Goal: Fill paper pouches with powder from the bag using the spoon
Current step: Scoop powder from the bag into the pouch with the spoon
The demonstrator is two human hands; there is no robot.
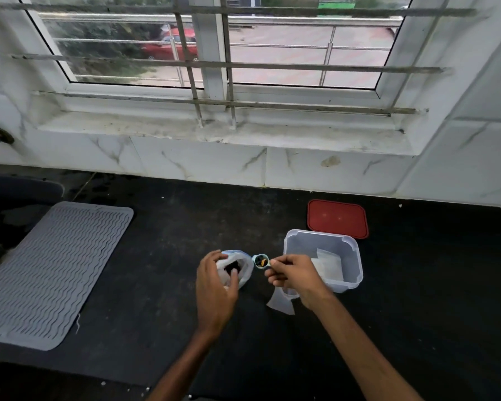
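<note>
Two bare forearms enter from the bottom edge: left forearm [185,357] and right forearm [359,342]. Both hands are over the dark worktop [156,299].

Count: one bag, one spoon, one clear container, one red lid, one grey mat, one loose pouch.

Left hand [214,285]: fingers and thumb curled round the mouth of the bag [245,274], holding it open. The bag is thin whitish plastic with a blue tint and stands on the worktop. Dark powder [232,268] shows inside its mouth.

Right hand [292,273]: fingertips pinching the handle of the spoon [261,261]. The small round bowl, pale blue-green, sits just beside the bag's rim, between the bag and the container. It carries a dark load with one orange fleck.

Loose pouch [281,303]: white paper, showing below the right hand at the container's near corner. Whether the hand holds it cannot be told.

Container [315,244]: clear plastic, rectangular, uncovered, to the right of the bag. It holds white paper pouches [330,266]; their number cannot be made out.

Lid [337,218]: red, rectangular, flat on the worktop just behind the container.

Mat [52,270]: grey, wavy ribbed, well apart to the left.

A barred window [214,53] stands above the tiled back wall.
</note>
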